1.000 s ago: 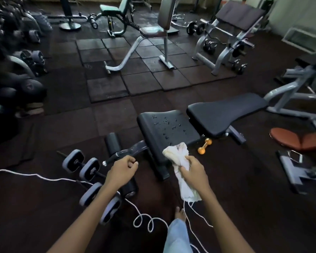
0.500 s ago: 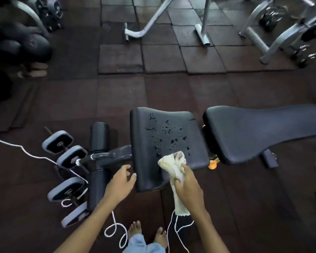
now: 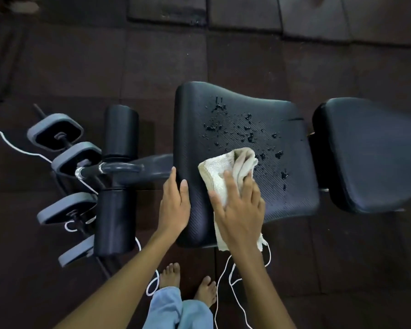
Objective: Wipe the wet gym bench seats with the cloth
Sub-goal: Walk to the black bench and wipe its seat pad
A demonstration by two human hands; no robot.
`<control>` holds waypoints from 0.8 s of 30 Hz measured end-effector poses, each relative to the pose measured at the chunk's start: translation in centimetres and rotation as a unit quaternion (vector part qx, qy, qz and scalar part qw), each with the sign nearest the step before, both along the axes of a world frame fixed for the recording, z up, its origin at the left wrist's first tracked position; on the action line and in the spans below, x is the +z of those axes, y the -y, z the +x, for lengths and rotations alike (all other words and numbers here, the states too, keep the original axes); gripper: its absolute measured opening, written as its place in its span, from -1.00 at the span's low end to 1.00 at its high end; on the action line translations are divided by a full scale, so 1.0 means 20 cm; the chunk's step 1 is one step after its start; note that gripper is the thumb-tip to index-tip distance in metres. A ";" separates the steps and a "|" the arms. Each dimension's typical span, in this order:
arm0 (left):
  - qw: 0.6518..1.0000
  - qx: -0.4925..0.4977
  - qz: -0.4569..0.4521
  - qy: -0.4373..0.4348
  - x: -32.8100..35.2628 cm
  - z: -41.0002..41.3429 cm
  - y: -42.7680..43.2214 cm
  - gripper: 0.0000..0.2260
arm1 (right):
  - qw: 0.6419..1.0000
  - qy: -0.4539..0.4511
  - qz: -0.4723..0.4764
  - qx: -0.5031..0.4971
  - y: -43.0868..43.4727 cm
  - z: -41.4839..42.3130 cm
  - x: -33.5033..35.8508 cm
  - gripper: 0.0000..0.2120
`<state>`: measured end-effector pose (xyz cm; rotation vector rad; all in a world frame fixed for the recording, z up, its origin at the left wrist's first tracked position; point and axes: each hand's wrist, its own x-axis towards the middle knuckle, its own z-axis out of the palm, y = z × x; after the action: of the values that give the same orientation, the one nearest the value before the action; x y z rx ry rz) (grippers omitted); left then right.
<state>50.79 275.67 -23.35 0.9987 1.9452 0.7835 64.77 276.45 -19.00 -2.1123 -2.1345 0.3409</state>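
While the left hand (image 3: 175,206) lies flat on the seat (image 3: 282,195) edge, the right hand (image 3: 241,210) presses the cloth (image 3: 221,168) onto it, fingers spread.

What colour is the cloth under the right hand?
Cream, off-white cloth, clearest in the head view.

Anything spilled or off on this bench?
Yes: water droplets are scattered across the seat pad, mostly its middle, just beyond the cloth pressed under the right hand. A white cord lies looped by the feet.
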 end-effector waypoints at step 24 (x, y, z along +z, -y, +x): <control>0.998 -0.006 0.061 -0.021 -0.06 -0.01 0.01 -0.54 | 0.987 0.082 0.115 0.077 -0.20 -0.07 -0.10 -0.61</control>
<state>50.61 275.54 -24.64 1.1061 1.9435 0.8897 63.43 280.39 -21.03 -1.9124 -2.3054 -0.0695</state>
